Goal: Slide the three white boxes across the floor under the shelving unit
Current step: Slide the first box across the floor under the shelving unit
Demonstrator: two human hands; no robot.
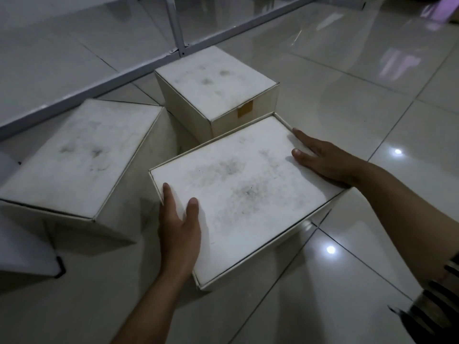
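Three white boxes on a tiled floor (347, 95) before a shelving unit (173, 28). The near box (246, 192) is bracketed by both hands: the left hand (178, 232) is laid along its edge at 7 o'clock, thumb on the lid and fingers down the side wall, while the right hand (323, 160) is pressed flat on the lid at the 2 o'clock corner. Neither grip is closed around anything; both hands are open and held against the box, an arrangement suited to pushing and steering rather than lifting. The far box (213, 88), marked by a tan tape tab (245, 109), is seen at 12 o'clock, just short of the unit's low rail (87, 88) and beside its upright post. The near box's far corner is seen against this box; true contact cannot be confirmed. The left box (79, 155) is placed at 9 o'clock, near the rail. No box is yet under the shelving; the pushing step is judged to be in hand, with travel toward 11 o'clock required
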